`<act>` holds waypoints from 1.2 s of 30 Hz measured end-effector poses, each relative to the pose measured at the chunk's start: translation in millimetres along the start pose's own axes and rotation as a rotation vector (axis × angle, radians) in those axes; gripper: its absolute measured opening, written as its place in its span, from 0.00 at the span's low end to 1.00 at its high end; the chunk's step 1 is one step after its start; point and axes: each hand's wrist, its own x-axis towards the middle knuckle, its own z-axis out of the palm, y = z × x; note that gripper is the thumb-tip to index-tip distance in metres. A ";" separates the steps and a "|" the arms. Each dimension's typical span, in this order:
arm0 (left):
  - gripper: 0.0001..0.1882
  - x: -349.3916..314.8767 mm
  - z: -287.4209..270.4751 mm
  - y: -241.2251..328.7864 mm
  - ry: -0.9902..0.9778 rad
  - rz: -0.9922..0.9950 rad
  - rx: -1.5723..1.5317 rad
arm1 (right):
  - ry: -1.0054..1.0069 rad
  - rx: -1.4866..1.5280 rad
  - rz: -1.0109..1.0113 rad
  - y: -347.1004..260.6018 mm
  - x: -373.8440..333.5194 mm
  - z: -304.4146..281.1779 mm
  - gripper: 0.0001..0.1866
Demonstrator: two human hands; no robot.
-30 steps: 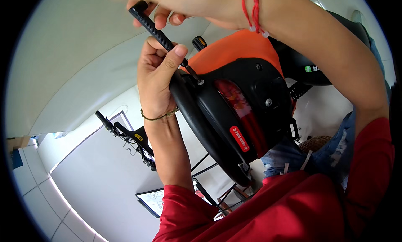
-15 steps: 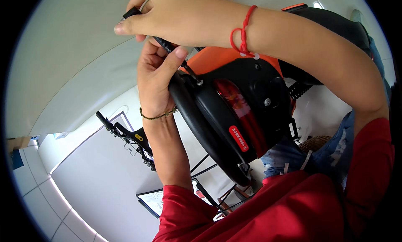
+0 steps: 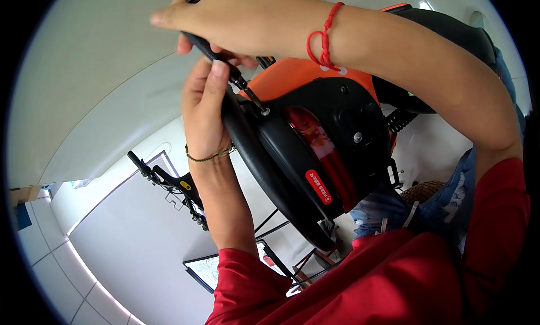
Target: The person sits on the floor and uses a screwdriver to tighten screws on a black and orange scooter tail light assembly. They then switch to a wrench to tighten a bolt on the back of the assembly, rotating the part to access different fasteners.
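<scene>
A black screwdriver (image 3: 239, 79) slants down to the right, its metal tip on a screw (image 3: 265, 111) in the black tail of an orange-and-black scooter (image 3: 315, 91). My left hand (image 3: 205, 102) pinches the lower handle between thumb and fingers, beside the curved black grab rail (image 3: 270, 176). Above it, my right hand (image 3: 225, 18) is closed around the upper handle, thumb stretched out along the top; its palm hides part of the tool. To the right of the screw are the red tail light (image 3: 315, 135) and a second bolt (image 3: 358, 137).
A black handlebar (image 3: 163, 178) with cables stands beyond my left forearm. The pale curved surface (image 3: 95, 83) lies left of my hands. A black-framed panel (image 3: 202, 271) is below, near my sleeve. The dark seat (image 3: 450, 35) extends under my right arm.
My right hand has turned about the upper handle and shifted slightly; some fingers now show to the right of the tool. The left thumb has moved up and left. The tip stays on the screw.
</scene>
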 end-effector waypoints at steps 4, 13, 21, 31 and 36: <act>0.09 -4.2 -0.2 3.9 -0.034 -0.080 -0.158 | -0.133 0.092 0.400 -4.3 12.4 -5.0 0.24; 0.10 0.7 -3.2 0.7 -0.103 0.018 -0.055 | -0.347 0.292 0.551 -11.0 33.9 -33.1 0.23; 0.08 0.5 -3.4 -1.3 -0.048 0.009 -0.016 | -0.099 -0.109 0.272 -2.7 8.9 0.7 0.24; 0.13 -0.6 -8.1 4.5 -0.152 -0.078 -0.128 | -0.099 -0.148 0.062 49.8 18.7 14.8 0.23; 0.15 0.3 -4.7 -6.4 -0.047 0.029 -0.125 | -0.132 -0.233 0.026 43.0 18.1 20.3 0.21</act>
